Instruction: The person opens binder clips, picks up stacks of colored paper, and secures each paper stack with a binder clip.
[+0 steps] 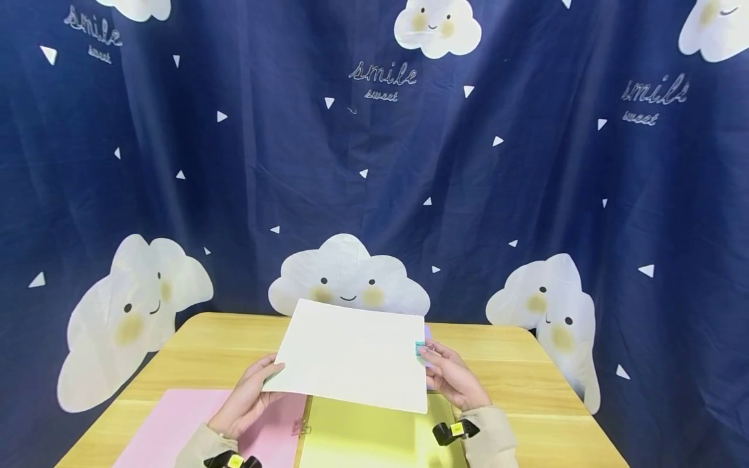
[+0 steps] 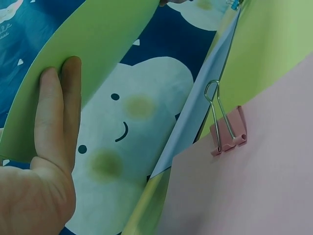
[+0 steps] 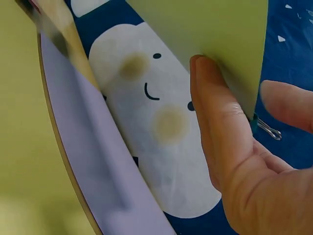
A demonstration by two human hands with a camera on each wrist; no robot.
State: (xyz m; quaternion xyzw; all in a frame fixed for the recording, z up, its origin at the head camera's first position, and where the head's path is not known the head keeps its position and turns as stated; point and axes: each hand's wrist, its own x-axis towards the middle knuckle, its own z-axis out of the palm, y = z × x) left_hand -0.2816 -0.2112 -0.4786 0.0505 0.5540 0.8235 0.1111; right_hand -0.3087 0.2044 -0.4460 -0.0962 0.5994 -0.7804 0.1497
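Note:
A sheet of paper is held up over the table, white on top and greenish underneath in the wrist views. My left hand pinches its left edge, thumb above and fingers flat against the underside. At the opposite edge, my right hand holds the sheet beside a teal binder clip fixed there. The thumb lies by the clip in the head view, while the other fingers reach under the paper. The clip's wire handle sticks out past the edge.
Pink paper lies on the wooden table at left, with a pink binder clip on its edge. Yellow paper is beside it, below the raised sheet. Lavender paper lies behind the yellow. A dark blue curtain hangs behind.

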